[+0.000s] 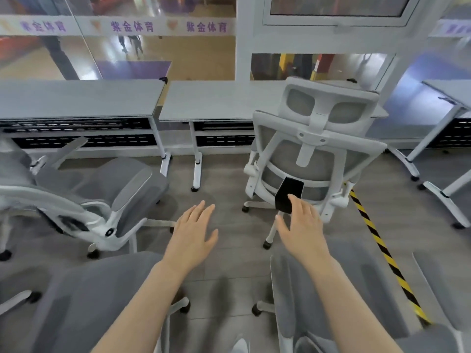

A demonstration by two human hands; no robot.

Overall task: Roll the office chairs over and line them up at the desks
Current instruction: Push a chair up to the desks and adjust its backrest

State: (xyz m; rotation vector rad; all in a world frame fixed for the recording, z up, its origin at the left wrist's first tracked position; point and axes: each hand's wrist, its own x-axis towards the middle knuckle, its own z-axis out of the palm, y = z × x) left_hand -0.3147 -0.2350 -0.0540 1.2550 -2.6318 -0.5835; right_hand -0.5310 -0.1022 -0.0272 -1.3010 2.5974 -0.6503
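Bare hands point(251, 231) outstretched, fingers straight.

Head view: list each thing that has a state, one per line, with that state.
Left hand: open, fingers straight, holds nothing.
Right hand: open, fingers spread, holds nothing.
Upright chair: back towards the camera, faces the middle desk.
Left chair: turned sideways, not squared to the left desk.
Window: looks closed.

An office: grey desks point(81, 98) in a row along a glass wall point(153, 47), mesh office chairs point(313, 149) before them.
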